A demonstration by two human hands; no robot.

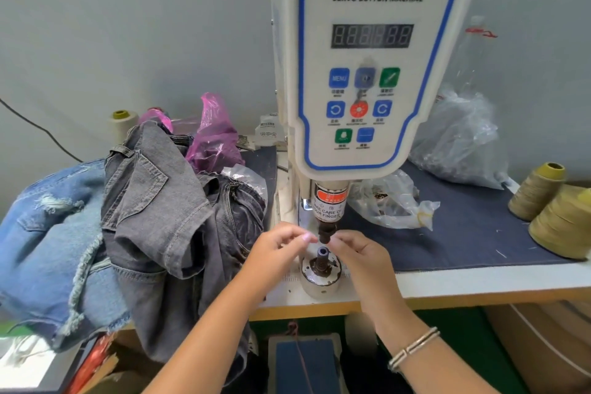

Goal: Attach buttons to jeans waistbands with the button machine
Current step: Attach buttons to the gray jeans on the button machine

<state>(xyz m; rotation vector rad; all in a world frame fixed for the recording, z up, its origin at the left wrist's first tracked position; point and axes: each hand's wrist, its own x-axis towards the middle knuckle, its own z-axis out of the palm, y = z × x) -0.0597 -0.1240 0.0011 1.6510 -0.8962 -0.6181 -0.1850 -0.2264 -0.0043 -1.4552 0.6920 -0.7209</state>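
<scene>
**Loading the button machine, no jeans under the head yet**

The servo button machine [367,57] stands upright at the middle of the white table [479,281], control panel facing the camera, display unreadable. Left of it a heap of jeans [153,217] lies on the table edge: grey pairs on top, a frayed light-blue pair [48,233] beneath and further left. None of the waistbands is at the machine; the heap sits just beside the base, apart from the dies.

Right of the machine, on a dark blue mat [479,233], lie clear plastic bags [393,201], probably button stock, contents too blurred to confirm. Olive thread cones [537,192] stand at the far right.

Upper punch [326,233] hangs above the lower die post [322,254], gap open between them.

Left hand [278,249] and right hand [361,253] meet at the punch tip, fingers curled in pinches. Whatever they pinch is too small to tell; likely a button part being seated in the punch.

Judged step: loading hardware before the press. Next move likely calls for withdrawing the fingers, pulling a waistband from the heap over the lower die, then triggering.
</scene>
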